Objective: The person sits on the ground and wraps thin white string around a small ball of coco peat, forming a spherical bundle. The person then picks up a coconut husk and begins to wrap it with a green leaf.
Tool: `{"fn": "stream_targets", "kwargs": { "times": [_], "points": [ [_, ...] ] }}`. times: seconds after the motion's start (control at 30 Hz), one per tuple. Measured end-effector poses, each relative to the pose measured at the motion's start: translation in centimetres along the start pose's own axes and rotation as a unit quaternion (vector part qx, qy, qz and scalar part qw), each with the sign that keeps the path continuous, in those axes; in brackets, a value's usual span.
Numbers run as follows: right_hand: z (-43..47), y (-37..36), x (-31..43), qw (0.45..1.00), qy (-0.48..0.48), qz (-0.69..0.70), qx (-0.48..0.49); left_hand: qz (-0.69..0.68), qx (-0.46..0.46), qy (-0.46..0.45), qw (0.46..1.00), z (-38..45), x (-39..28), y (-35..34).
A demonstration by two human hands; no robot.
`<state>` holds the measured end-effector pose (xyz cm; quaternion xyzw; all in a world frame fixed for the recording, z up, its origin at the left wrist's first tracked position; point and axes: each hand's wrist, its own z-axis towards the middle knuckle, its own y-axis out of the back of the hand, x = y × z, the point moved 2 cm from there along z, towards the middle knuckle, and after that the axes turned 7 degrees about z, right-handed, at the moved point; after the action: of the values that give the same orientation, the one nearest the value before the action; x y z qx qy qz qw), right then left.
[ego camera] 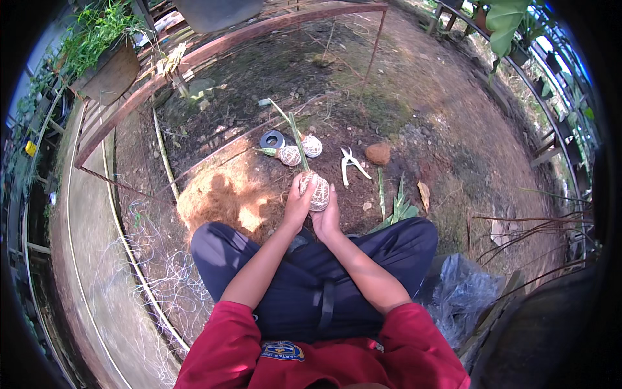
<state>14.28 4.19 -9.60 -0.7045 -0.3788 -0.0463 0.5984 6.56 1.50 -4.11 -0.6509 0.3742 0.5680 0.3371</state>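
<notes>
Both hands clasp a ball wrapped in pale string, with brown fibre showing through the windings. My left hand presses its left side and my right hand cups it from the right and below. A long green leaf rises from the top of the ball. Beyond it on the soil lie two more string-wound balls, one with a mottled leaf and another beside it. A dark roll of tape sits behind them. White-handled pruning shears rest to the right, their jaws apart.
Coconut fibre is heaped at the left, near tangled string. To the right lie a brown fibre lump, cut leaves and a dry leaf. Clear plastic lies beside my right knee. A reddish frame bar spans the far side.
</notes>
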Motion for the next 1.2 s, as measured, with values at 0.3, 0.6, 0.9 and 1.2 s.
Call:
{"fn": "stream_targets", "kwargs": {
  "times": [0.3, 0.6, 0.9, 1.2],
  "points": [
    [3.1, 0.4, 0.8, 0.928, 0.038, -0.361, 0.085, -0.029, -0.115, -0.007, 0.993, 3.7, 5.6, 0.9],
    [11.0, 0.4, -3.5, 0.886, -0.03, -0.404, 0.224, -0.026, -0.197, -0.021, 0.98, 11.6, 7.3, 6.6],
    [14.1, -1.1, -6.5, 0.668, 0.104, -0.71, 0.197, 0.053, -0.203, 0.051, 0.976, 15.5, 14.9, 11.2],
    [9.1, 4.2, -2.5, 0.441, 0.176, -0.81, 0.346, 0.388, -0.278, 0.046, 0.877, 13.2, 12.6, 9.5]
  ]
}}
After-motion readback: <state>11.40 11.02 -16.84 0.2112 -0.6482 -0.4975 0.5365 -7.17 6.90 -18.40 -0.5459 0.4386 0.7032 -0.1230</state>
